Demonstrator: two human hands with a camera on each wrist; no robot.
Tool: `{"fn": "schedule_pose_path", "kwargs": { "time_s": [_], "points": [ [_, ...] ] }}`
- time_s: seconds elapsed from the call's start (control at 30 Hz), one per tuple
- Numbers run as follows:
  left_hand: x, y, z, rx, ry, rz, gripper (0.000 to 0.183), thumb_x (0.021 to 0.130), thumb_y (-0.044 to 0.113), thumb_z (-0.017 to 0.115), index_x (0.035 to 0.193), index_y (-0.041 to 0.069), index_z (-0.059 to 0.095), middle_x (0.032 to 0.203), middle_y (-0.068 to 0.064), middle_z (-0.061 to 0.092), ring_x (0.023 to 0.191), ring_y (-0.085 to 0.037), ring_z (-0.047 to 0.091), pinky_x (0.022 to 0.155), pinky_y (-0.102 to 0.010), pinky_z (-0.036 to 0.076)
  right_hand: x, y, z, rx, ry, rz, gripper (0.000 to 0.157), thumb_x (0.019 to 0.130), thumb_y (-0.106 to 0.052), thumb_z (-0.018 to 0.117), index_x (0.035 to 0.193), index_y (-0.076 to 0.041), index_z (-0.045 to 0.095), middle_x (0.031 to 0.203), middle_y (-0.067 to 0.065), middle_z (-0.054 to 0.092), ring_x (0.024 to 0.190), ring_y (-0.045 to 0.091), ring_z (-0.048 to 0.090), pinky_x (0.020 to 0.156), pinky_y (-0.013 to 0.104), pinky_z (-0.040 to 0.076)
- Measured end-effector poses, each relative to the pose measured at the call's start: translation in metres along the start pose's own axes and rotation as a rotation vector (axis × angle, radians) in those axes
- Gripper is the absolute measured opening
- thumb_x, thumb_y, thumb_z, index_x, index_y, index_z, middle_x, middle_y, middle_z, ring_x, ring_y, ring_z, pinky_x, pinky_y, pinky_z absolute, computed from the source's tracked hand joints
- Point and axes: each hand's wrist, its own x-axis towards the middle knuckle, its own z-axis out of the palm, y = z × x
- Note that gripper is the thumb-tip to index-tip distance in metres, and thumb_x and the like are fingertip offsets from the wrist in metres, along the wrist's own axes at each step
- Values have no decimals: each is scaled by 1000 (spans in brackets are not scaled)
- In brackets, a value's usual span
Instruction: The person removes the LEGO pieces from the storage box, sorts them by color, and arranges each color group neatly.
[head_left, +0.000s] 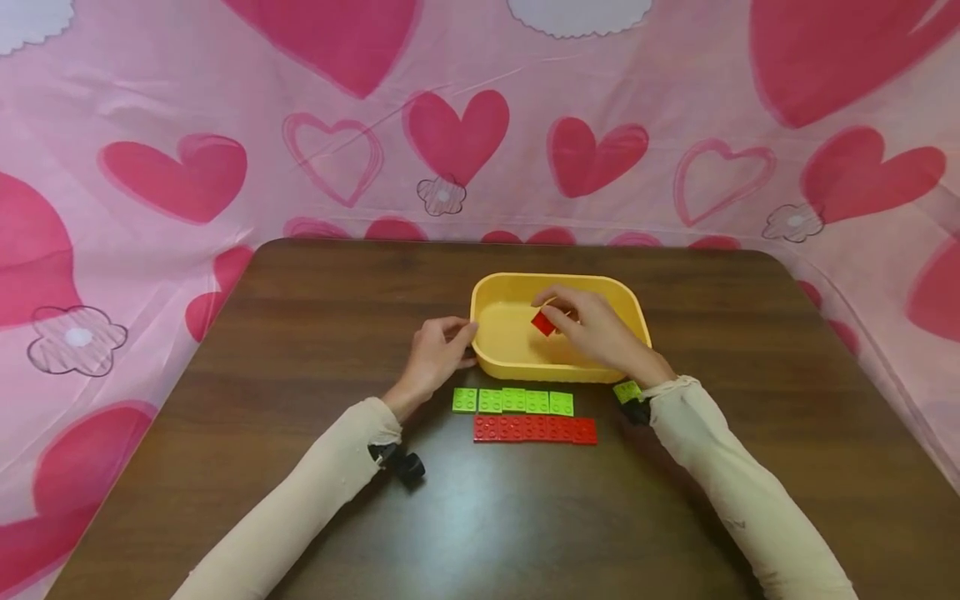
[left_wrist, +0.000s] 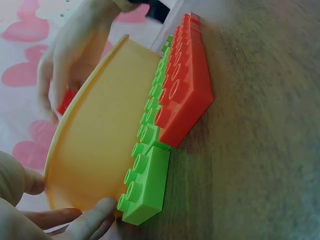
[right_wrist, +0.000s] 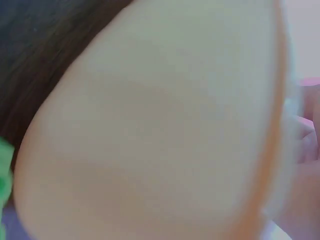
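Observation:
My right hand point(head_left: 596, 329) is over the yellow tub point(head_left: 558, 372), pinching a small red toy brick point(head_left: 543, 322) between thumb and fingers. The left wrist view shows the same red brick point(left_wrist: 66, 101) beyond the tub's rim, partly covered by the fingers. My left hand point(head_left: 433, 354) holds the tub at its left end, its fingertips at the rim and against the outer wall. In the right wrist view, the tub's blurred wall point(right_wrist: 150, 120) hides most of the right hand point(right_wrist: 305, 165).
In front of the tub lies a row of light green bricks point(head_left: 513, 400). A row of red bricks point(head_left: 535, 429) runs along it, nearer me. Another green brick point(head_left: 627, 392) sits by the right wrist. A pink heart-patterned sheet point(head_left: 525, 183) hangs behind the brown table point(head_left: 337, 287).

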Motion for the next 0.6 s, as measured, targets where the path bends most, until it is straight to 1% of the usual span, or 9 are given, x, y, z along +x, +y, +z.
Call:
{"fn": "schedule_pose_path", "kwargs": {
  "time_s": [0.1,0.17,0.23,0.33,0.4,0.47,0.6],
  "points": [
    [0,1,-1,2,1,-3,37,102,21,59,130,-4,60,122,-19,64,104,-29,69,77,-34,62,-16,-4,-11,86,11,1,25,100,-17,61,122,-5,64,102,7,71,78,19,68,70,33,62],
    [1,0,-2,3,1,-6,38,102,21,60,130,-4,60,122,-20,64,104,-29,69,77,-34,62,-29,-8,-19,134,10,24,27,99,-18,64,123,-5,62,103,9,72,76,20,70,68,33,63],
    [1,0,-3,7,2,-8,38,102,21,60,130,-4,61,121,-19,64,104,-29,69,76,-34,62,-44,-12,-26,157,0,52,30,97,-20,67,123,-6,62,104,7,72,76,20,71,68,34,63],
    [2,0,-4,21,-6,-11,38,102,22,60,130,-3,61,121,-18,65,104,-28,69,76,-34,62,-69,-18,-35,143,-30,83,31,94,-22,71,122,-12,65,106,1,72,86,17,71,74,32,63],
    [3,0,-5,22,-11,-13,38,102,22,60,130,-3,61,121,-19,65,105,-29,69,76,-34,62,-83,-20,-37,91,-54,54,29,91,-21,75,118,-14,68,105,-4,71,91,13,69,76,30,62],
    [3,0,-6,23,-14,-18,38,102,22,60,130,-3,60,121,-19,64,105,-29,69,76,-34,62,-96,-18,-34,6,-71,-13,27,88,-16,78,113,-15,70,103,-8,71,93,10,67,78,30,61],
    [3,0,-5,20,-19,-24,38,102,22,59,130,-4,60,121,-19,64,106,-29,68,76,-34,62,-116,-9,-21,-212,-57,-150,26,82,-7,82,105,-13,71,94,-11,69,84,4,63,75,32,61]
  ]
}}
